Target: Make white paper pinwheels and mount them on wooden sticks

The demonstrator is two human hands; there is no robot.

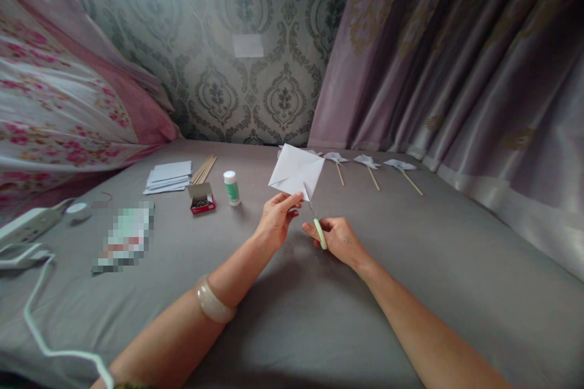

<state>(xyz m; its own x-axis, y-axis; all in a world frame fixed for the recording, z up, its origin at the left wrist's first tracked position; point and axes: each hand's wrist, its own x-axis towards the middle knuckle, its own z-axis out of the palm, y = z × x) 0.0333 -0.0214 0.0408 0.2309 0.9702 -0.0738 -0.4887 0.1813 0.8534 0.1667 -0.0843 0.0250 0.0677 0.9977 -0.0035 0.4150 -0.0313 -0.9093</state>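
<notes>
My left hand (pixel 276 219) pinches the lower corner of a white square of paper (pixel 296 170) and holds it up above the grey bed sheet. My right hand (pixel 336 238) is closed round the pale green handle of small scissors (pixel 318 228), whose blades point up into the paper's lower edge. A pale bangle (pixel 213 302) sits on my left wrist.
On the grey sheet (pixel 410 243) lie a stack of white paper (pixel 168 176), wooden sticks (pixel 204 169), a small red box (pixel 202 199), a glue bottle (pixel 232 187) and three paper pinwheels on sticks (pixel 370 165). A power strip (pixel 27 225) with cable is at left. Curtain at right.
</notes>
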